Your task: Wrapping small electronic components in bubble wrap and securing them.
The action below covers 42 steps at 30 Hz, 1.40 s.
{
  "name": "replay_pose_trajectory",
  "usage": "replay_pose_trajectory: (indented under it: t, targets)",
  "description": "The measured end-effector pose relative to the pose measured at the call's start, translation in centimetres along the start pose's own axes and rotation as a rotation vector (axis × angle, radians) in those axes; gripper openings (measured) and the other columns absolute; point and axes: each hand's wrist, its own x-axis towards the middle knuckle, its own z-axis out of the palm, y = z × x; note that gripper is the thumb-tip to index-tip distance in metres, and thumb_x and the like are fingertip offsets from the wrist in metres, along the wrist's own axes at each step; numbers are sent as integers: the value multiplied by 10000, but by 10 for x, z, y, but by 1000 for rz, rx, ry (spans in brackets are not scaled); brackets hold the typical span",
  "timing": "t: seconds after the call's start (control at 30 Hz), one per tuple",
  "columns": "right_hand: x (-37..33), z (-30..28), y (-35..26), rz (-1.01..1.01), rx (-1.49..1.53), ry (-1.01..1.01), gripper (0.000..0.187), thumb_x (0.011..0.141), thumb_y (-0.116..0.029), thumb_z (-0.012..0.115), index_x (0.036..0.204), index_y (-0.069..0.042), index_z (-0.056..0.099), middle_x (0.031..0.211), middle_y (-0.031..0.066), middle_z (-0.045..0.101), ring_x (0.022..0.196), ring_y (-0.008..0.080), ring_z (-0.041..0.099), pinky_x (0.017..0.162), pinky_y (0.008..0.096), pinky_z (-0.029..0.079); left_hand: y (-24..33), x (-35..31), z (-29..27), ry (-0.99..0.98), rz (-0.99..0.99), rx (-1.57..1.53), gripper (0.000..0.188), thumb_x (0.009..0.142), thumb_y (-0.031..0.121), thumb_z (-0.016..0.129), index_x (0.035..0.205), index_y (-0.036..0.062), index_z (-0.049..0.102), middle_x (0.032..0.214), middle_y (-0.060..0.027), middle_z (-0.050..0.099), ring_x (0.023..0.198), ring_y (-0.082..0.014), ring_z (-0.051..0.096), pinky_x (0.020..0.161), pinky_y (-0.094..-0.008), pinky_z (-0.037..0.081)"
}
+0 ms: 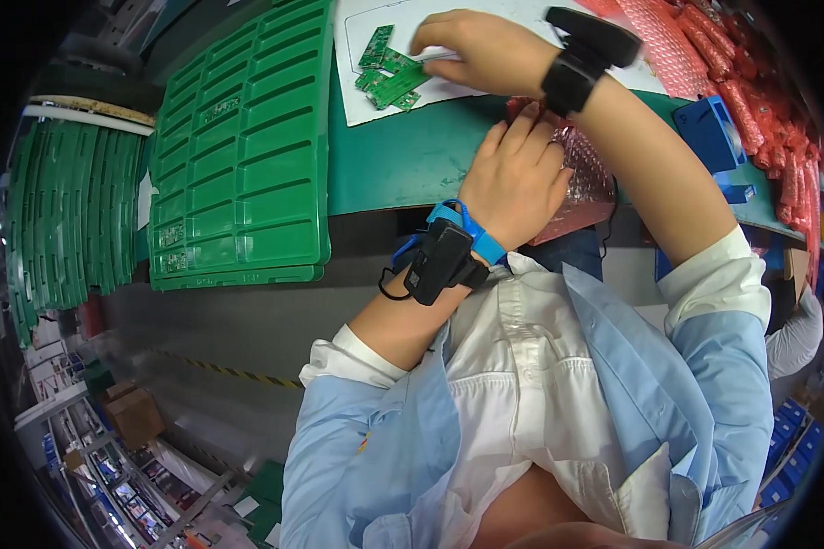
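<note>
"White paper (355,106) is lying far; circuit boards (396,86)?"
"Sitting just left of my right hand (481,48), its digits standing apart. My left hand (513,181) is covering bubble wrap (591,176); grip, I can't tell."

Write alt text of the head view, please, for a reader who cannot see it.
A person's right hand, fingers parted, is at a small pile of green circuit boards on a white sheet; the left hand is at pink bubble wrap, nearer the body. A green tray with compartments lies at left.
</note>
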Motion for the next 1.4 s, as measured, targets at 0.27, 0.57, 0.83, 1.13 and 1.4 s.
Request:
replay_pose_trajectory:
  t: [0.27,0.57,0.83,1.13,1.4]
  targets:
    - [31,27,-37,109,-12,-211,319,847,-92,677,1165,-97,652,1097,107,652,1048,310,639,848,414,526,0,-5,1,-82,-40,-21,267,798,218,680,1001,44,675,1177,-132,615,1195,-326,512,1023,-481,383]
    - [26,20,-18,124,76,-69,341,872,-121,674,1208,-89,626,1074,121,650,1027,319,633,873,400,513,2,-1,-1,22,-14,42,265,803,228,674,1018,74,689,1100,-101,637,1189,-300,504,1032,-515,371]
    - [31,28,-27,181,2,-202,348,870,-124,670,1212,-84,620,1012,124,677,995,355,646,859,429,518,0,-5,1,-30,-20,13,253,804,232,673,993,64,691,1132,-107,631,1212,-307,494,1026,-518,370]
    - [-39,-64,-54,741,532,225,229,869,-172,624,993,10,689,949,190,695,863,377,664,788,414,529,-1,-4,-2,16,-29,31,232,818,239,672,959,56,686,1242,-113,610,1226,-312,486,1005,-480,379]
    - [-141,-36,-34,824,533,387,350,933,-102,652,1253,10,567,832,10,641,734,52,590,658,192,463,2,-2,-3,-45,-25,41,225,838,240,667,965,54,679,1260,-111,599,1238,-320,478,991,-476,379]
